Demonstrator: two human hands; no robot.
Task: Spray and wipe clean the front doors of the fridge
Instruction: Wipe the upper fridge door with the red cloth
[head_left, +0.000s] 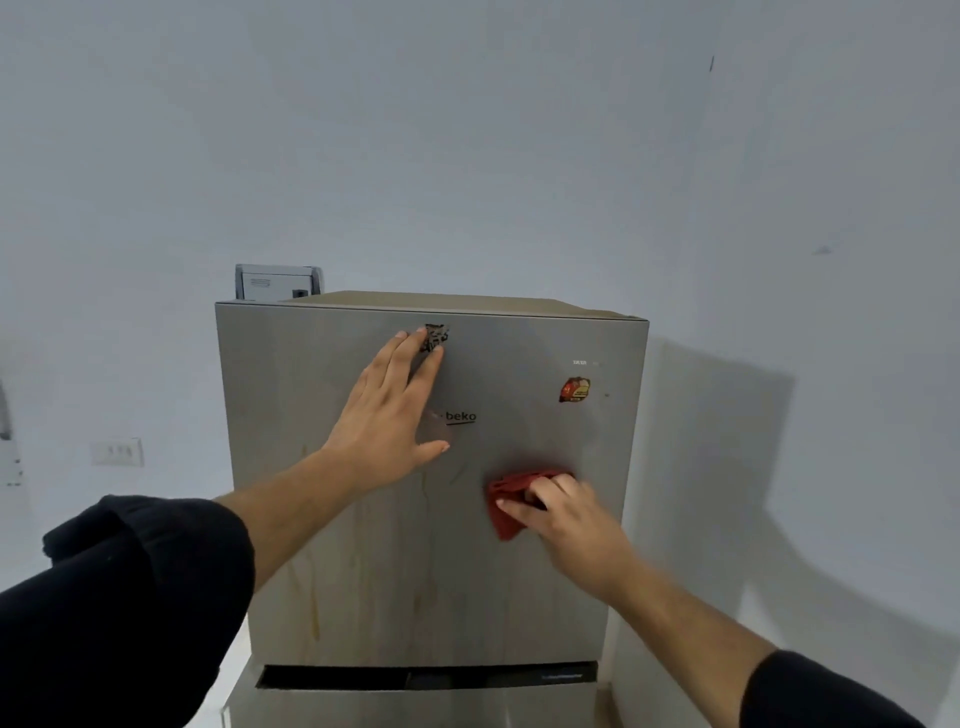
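Note:
The silver upper fridge door (519, 587) fills the middle of the view, with faint drip streaks running down its lower left part. My left hand (389, 410) lies flat on the door with straight fingers, its fingertips at a worn sticker (436, 336) near the top edge. My right hand (563, 514) grips a crumpled red cloth (506, 506) and presses it against the door's right half, below a red and yellow sticker (574, 389). The top of the lower door (415, 706) shows at the bottom, under a dark gap.
A grey box (275, 282) sits behind the fridge's top at the left. A white wall (467, 130) stands behind, with a switch plate (117, 452) low on the left. The fridge casts a shadow on the wall to its right.

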